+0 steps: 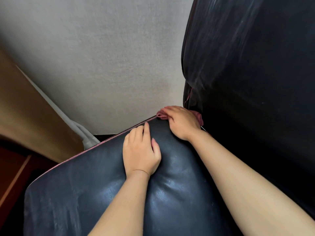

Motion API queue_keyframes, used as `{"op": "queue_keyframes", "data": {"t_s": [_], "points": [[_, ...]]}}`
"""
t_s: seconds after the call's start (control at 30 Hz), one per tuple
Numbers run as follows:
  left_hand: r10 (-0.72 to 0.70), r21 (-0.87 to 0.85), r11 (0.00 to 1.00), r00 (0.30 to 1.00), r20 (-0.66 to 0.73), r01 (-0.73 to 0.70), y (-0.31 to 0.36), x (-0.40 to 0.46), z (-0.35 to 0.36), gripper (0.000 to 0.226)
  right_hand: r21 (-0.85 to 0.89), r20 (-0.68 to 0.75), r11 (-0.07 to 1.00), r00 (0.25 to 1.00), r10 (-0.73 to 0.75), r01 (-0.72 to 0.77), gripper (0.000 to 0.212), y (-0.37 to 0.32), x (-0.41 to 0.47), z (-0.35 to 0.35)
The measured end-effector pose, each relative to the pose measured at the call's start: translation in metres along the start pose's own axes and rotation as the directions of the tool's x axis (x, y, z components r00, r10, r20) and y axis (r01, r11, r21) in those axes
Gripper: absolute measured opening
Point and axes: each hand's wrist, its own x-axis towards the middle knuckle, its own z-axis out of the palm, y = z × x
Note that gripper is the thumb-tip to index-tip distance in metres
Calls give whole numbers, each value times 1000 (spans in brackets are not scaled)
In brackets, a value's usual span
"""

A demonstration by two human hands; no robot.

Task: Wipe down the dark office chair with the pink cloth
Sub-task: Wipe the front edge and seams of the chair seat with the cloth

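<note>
Head view, one frame.

Item 1: chair [170, 193]. Dark, glossy, leather-like upholstery. The padded seat fills the lower centre of the frame; the backrest [255, 57] rises along the right edge. A thin reddish piping runs along the seat's far edge. Pale streaks show on both cushions; whether they are dust or glare cannot be told. Judged heavy and stable, with soft padding under a smooth and probably slippery skin; it should give a little under pressure and not shift under a wiping hand.

Item 2: pink cloth [162, 115]. Bunched at the far corner of the seat, centre right of the frame, where the seat meets the backrest. Only two ends show, one to the left of the hand and one to its right. Judged light, limp and easily crumpled; best held gathered under the palm so that it does not slip out across the slick surface.

Item 3: right hand [183, 122]. Lies palm down over the cloth, fingers curled round it and pressing it on the seat corner.

Item 4: left hand [141, 152]. Rests on the seat just beside the right hand, nearer the seat's edge, fingers loosely spread and relaxed, holding nothing. Judged to be bracing the cushion.

Item 5: surroundings. A pale grey textured wall [102, 57] takes up the upper left and centre. Brown wooden furniture [25, 108] stands at the left edge, with a white pipe or cable [76, 126] running down beside it.
</note>
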Motion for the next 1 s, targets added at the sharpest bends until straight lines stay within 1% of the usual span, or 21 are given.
{"op": "queue_keyframes", "data": {"t_s": [0.07, 0.13, 0.27, 0.37, 0.4, 0.47, 0.57, 0.67, 0.73, 0.87, 1.0], "points": [[-56, 25, 998, 998, 3, 56, 0, 0, -1, 52, 20, -16, 999, 999, 30, -30, 43, 0, 7, 2], [-70, 28, 997, 998, -5, 70, 0, 0, -1, 49, 29, -50, 995, 994, 93, -92, 44, 0, 6, 5], [-59, 20, 998, 998, -24, 59, 1, 0, 1, 46, 87, -189, 981, 964, 188, -175, 43, -4, -4, 7], [-55, 20, 998, 998, -19, 55, 1, 1, 3, 46, 44, -304, 975, 926, 222, -220, 36, -4, -7, 10], [-51, 18, 999, 998, -20, 52, 1, 1, 4, 46, 23, -303, 972, 925, 228, -233, 35, -4, -7, 11], [-45, 18, 999, 999, -30, 45, 1, 1, 4, 46, -2, -246, 975, 945, 215, -222, 37, -4, -6, 10], [-47, 23, 999, 999, -19, 47, 0, 1, 4, 47, 3, -147, 987, 976, 160, -161, 40, -3, -7, 6], [-42, 34, 999, 999, 5, 42, 1, 1, 3, 48, -11, -103, 996, 991, 84, -85, 42, -3, -19, 5], [-40, 35, 999, 999, 12, 39, 1, 2, 3, 48, -30, -83, 998, 995, 58, -61, 43, -5, -24, 5], [-36, 41, 999, 999, 0, 36, 1, 3, 4, 47, -63, -50, 996, 997, 62, -65, 44, -5, -11, 3], [-29, 39, 999, 1000, -5, 29, 1, 3, 3, 47, -3, 6, 993, 993, 120, -120, 43, -2, 12, 0]]}}
